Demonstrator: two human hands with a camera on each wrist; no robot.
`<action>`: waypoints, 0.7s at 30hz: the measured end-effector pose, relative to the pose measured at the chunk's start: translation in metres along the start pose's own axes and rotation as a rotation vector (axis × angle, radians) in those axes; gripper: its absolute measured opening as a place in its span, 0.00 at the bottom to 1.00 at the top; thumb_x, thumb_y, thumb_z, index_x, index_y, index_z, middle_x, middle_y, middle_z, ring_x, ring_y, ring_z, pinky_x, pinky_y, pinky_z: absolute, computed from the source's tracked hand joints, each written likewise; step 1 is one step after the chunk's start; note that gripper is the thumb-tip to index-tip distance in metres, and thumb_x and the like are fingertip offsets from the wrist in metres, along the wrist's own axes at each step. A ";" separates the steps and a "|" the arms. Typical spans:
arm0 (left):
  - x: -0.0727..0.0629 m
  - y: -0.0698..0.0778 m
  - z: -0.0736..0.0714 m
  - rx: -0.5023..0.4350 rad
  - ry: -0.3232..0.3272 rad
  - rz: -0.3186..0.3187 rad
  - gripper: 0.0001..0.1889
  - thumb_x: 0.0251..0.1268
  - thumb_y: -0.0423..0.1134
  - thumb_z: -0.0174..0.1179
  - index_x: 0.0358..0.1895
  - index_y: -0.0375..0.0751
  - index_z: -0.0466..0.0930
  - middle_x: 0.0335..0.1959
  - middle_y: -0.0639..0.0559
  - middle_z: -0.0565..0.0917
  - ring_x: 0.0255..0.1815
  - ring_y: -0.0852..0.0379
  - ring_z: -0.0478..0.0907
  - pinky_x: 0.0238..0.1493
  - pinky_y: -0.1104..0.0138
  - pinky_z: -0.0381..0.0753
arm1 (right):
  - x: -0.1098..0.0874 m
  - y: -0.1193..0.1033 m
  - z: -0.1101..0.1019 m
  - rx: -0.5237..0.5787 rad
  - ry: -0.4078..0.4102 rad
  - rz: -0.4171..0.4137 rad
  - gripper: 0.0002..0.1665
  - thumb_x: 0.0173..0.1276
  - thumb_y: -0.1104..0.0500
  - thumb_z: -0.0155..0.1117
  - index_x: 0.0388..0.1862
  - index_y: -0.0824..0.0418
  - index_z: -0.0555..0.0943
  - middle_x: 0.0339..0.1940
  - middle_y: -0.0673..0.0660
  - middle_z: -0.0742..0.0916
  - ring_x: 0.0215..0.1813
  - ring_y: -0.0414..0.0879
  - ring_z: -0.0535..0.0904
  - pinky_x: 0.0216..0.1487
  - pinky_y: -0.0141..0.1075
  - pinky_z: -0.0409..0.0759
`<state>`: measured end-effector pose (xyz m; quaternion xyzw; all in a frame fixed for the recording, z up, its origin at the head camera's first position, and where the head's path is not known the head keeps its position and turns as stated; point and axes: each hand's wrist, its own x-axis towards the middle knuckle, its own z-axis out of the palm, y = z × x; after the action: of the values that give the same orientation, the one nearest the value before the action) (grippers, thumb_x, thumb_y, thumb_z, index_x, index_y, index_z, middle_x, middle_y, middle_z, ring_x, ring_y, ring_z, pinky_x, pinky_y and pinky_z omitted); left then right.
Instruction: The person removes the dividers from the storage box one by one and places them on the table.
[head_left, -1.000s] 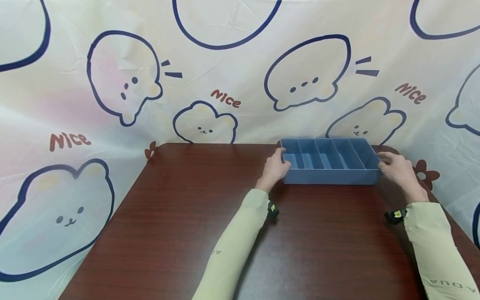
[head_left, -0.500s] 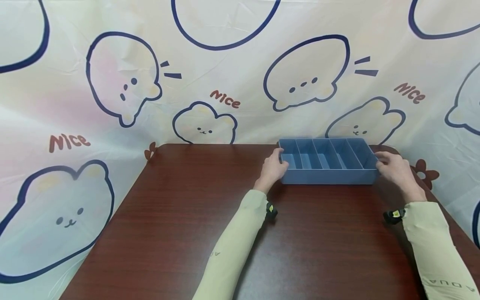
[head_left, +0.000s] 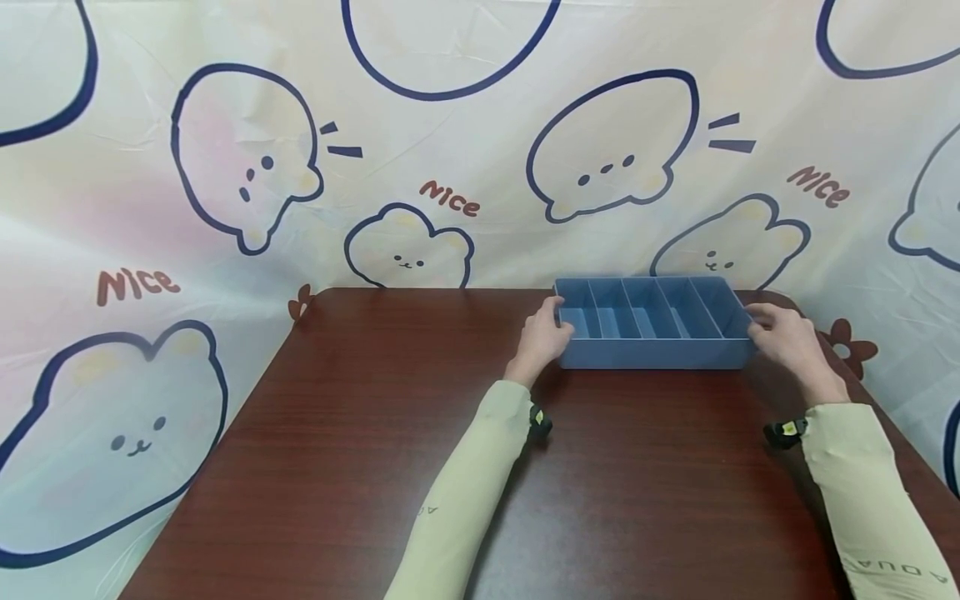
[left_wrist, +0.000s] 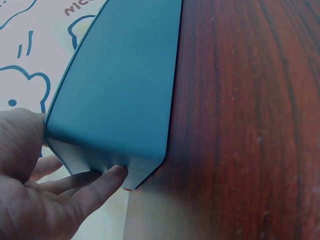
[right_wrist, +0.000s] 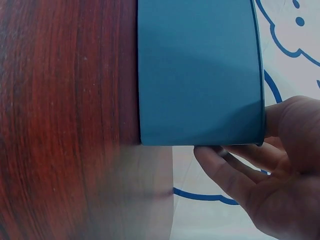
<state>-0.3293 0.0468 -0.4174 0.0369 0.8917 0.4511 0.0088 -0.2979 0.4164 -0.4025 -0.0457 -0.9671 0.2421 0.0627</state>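
Observation:
A blue storage box (head_left: 651,354), split by thin dividers into several bare compartments, sits upright at the back right of the table. My left hand (head_left: 542,340) grips its left end, thumb at the rim near the front corner. In the left wrist view, that hand's fingers (left_wrist: 102,190) lie against the outside of the end wall. At the opposite end, my right hand (head_left: 789,343) holds the box the same way. The right wrist view has the right thumb (right_wrist: 287,117) at the rim and the fingers under the end wall's edge, partly hidden by the box.
The dark brown wooden table (head_left: 360,433) extends left and forward of the box. A cartoon-printed cloth (head_left: 495,125) hangs right behind the table's back edge and along both sides. Each wrist wears a small black camera band, the left one (head_left: 538,423) close over the tabletop.
The box has slid slightly to the left along the table, with both hands moving along at its ends. Their hold looks the same.

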 end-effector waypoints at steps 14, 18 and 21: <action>0.000 -0.001 -0.007 0.008 -0.007 0.001 0.29 0.69 0.39 0.54 0.72 0.55 0.62 0.27 0.49 0.76 0.14 0.57 0.66 0.21 0.67 0.70 | -0.001 -0.005 0.000 0.008 -0.005 -0.011 0.28 0.74 0.60 0.44 0.70 0.71 0.66 0.57 0.80 0.77 0.46 0.68 0.80 0.40 0.58 0.77; 0.000 -0.003 -0.007 0.014 -0.003 0.000 0.29 0.69 0.39 0.54 0.72 0.55 0.61 0.32 0.46 0.79 0.14 0.57 0.66 0.22 0.66 0.71 | -0.001 -0.007 0.001 0.005 0.003 -0.024 0.28 0.73 0.61 0.45 0.69 0.71 0.66 0.56 0.80 0.78 0.43 0.66 0.81 0.35 0.50 0.78; -0.001 -0.003 -0.006 0.017 0.006 0.000 0.29 0.69 0.40 0.54 0.72 0.55 0.62 0.43 0.46 0.82 0.17 0.56 0.69 0.25 0.66 0.73 | -0.002 -0.007 0.001 0.005 0.008 -0.031 0.28 0.72 0.62 0.45 0.69 0.71 0.67 0.55 0.80 0.78 0.37 0.60 0.80 0.28 0.43 0.75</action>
<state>-0.3291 0.0399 -0.4166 0.0355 0.8954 0.4437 0.0059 -0.2968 0.4092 -0.4002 -0.0316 -0.9669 0.2432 0.0705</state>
